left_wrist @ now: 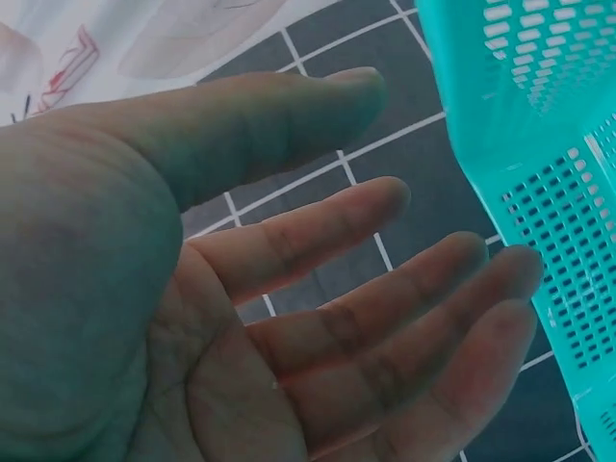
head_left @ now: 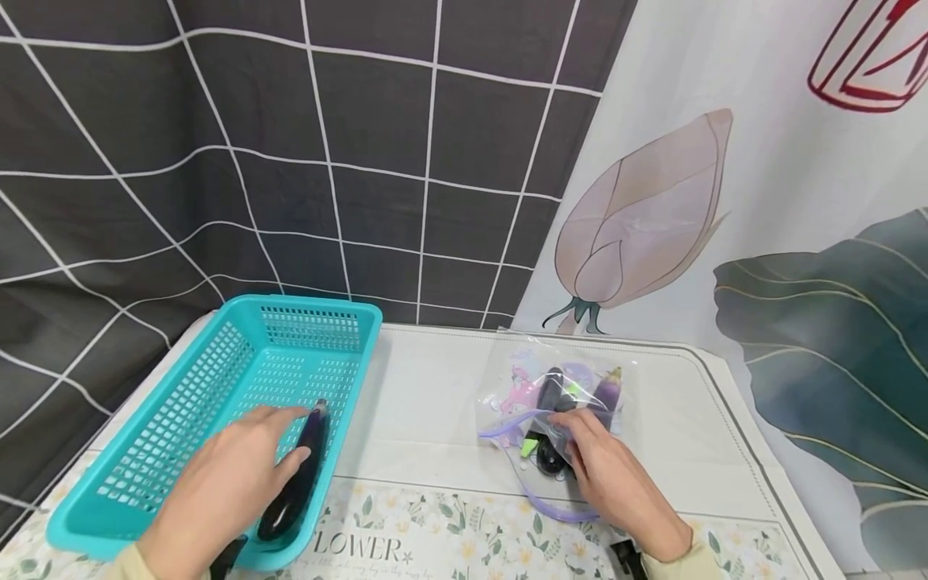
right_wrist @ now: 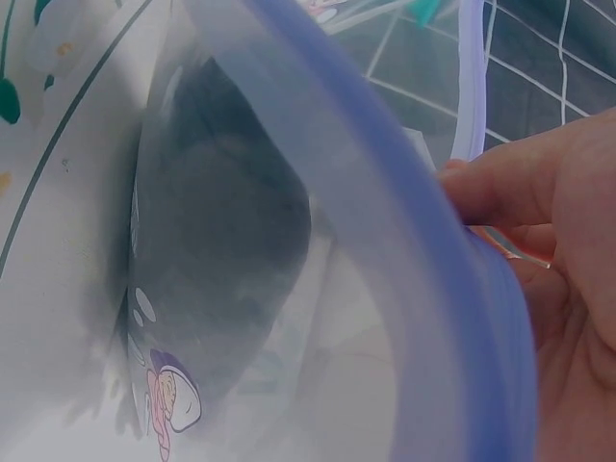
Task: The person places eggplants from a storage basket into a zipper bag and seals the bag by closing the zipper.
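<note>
My left hand [head_left: 228, 471] reaches over a turquoise basket [head_left: 366, 362], its thumb and fingers spread above a dark purple eggplant [head_left: 297, 483] lying along the basket's right side. In the left wrist view the palm is bare and the fingers [left_wrist: 327, 231] are loosely extended. On the right, my right hand [head_left: 609, 475] pinches the purple zip edge of a clear zip bag [head_left: 500, 387] at its mouth. Inside the bag are several eggplants [head_left: 607, 392]. The right wrist view shows the bag's purple zip strip [right_wrist: 385, 144] standing apart from its other side, with a dark eggplant [right_wrist: 221, 202] behind the plastic.
Under everything lies a white table cover [head_left: 420, 387] with a floral band and lettering along the front. A dark gridded cloth [head_left: 377, 161] hangs behind the basket. To its right hangs a white curtain [head_left: 768, 177] with flower and leaf prints.
</note>
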`<state>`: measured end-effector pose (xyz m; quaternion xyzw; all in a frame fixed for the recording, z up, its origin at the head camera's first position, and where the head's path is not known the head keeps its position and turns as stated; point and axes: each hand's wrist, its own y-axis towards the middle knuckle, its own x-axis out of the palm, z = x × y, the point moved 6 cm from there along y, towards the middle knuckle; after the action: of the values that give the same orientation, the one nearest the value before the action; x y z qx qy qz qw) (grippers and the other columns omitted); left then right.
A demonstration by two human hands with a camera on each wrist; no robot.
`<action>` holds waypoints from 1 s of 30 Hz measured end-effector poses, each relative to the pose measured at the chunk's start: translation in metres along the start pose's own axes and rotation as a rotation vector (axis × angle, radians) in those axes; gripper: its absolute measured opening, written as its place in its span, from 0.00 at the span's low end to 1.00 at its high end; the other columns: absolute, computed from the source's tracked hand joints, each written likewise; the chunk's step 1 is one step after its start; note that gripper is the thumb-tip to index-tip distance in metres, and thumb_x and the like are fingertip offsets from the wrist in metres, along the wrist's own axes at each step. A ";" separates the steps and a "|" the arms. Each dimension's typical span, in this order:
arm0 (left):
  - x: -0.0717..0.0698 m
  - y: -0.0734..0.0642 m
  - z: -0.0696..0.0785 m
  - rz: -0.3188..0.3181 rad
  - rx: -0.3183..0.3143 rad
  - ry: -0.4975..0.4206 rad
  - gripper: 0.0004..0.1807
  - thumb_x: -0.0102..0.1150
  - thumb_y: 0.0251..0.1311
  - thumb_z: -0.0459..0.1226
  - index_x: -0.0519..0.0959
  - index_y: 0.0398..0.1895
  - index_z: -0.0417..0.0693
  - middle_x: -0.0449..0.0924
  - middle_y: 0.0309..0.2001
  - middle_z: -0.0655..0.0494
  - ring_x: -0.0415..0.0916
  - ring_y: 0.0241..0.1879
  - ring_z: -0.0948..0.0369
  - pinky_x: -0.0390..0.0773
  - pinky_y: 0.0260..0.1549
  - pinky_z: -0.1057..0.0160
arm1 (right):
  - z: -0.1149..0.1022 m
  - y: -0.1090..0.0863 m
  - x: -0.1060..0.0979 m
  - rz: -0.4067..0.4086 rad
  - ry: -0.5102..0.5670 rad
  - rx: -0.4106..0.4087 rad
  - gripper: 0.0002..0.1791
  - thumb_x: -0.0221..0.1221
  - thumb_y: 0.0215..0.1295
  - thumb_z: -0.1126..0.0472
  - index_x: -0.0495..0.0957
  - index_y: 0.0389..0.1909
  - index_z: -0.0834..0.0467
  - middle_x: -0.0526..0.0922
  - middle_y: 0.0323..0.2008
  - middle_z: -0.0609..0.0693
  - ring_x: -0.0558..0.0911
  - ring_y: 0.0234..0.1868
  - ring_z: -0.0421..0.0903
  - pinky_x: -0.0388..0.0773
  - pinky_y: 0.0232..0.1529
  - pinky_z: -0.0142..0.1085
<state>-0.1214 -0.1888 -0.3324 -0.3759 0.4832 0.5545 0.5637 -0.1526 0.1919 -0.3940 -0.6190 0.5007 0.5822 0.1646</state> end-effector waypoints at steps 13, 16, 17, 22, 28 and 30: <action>0.004 0.021 -0.017 -0.099 0.119 0.077 0.27 0.79 0.46 0.37 0.82 0.51 0.35 0.85 0.42 0.42 0.82 0.36 0.47 0.82 0.24 0.51 | 0.001 0.000 0.000 -0.001 0.000 -0.005 0.22 0.61 0.63 0.76 0.75 0.57 0.59 0.77 0.51 0.49 0.82 0.41 0.42 0.79 0.33 0.32; 0.011 0.027 -0.025 -0.169 0.118 0.084 0.28 0.78 0.49 0.38 0.82 0.52 0.33 0.85 0.42 0.41 0.83 0.37 0.47 0.82 0.25 0.51 | 0.001 0.000 0.000 0.002 -0.002 -0.008 0.22 0.61 0.62 0.76 0.75 0.57 0.59 0.77 0.51 0.49 0.81 0.40 0.41 0.78 0.33 0.32; 0.013 0.029 -0.028 -0.191 0.113 0.088 0.28 0.77 0.50 0.38 0.81 0.53 0.32 0.85 0.43 0.41 0.83 0.37 0.47 0.83 0.27 0.51 | 0.001 0.000 0.000 0.002 -0.002 -0.008 0.22 0.61 0.62 0.76 0.75 0.57 0.59 0.77 0.51 0.50 0.81 0.39 0.41 0.78 0.33 0.32; 0.024 0.042 -0.043 -0.286 0.081 0.108 0.29 0.74 0.54 0.38 0.78 0.56 0.29 0.84 0.45 0.38 0.82 0.42 0.43 0.82 0.39 0.42 | 0.001 0.000 0.001 0.001 -0.004 -0.003 0.23 0.61 0.62 0.76 0.75 0.57 0.60 0.77 0.51 0.50 0.81 0.39 0.40 0.78 0.33 0.32; 0.029 0.053 -0.053 -0.287 0.116 0.100 0.29 0.74 0.53 0.34 0.77 0.58 0.31 0.81 0.52 0.35 0.79 0.51 0.38 0.79 0.46 0.39 | 0.001 0.001 0.000 0.003 -0.007 -0.003 0.22 0.61 0.62 0.76 0.75 0.57 0.60 0.77 0.51 0.49 0.81 0.39 0.40 0.79 0.35 0.33; 0.030 0.055 -0.054 -0.269 0.144 0.092 0.29 0.74 0.51 0.32 0.78 0.58 0.33 0.81 0.53 0.36 0.78 0.53 0.38 0.79 0.47 0.39 | 0.001 0.001 0.000 0.002 -0.009 -0.005 0.22 0.61 0.62 0.76 0.75 0.57 0.60 0.77 0.51 0.49 0.81 0.40 0.40 0.79 0.35 0.33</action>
<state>-0.1850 -0.2269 -0.3684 -0.4209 0.4924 0.4198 0.6357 -0.1537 0.1923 -0.3944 -0.6162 0.4993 0.5864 0.1647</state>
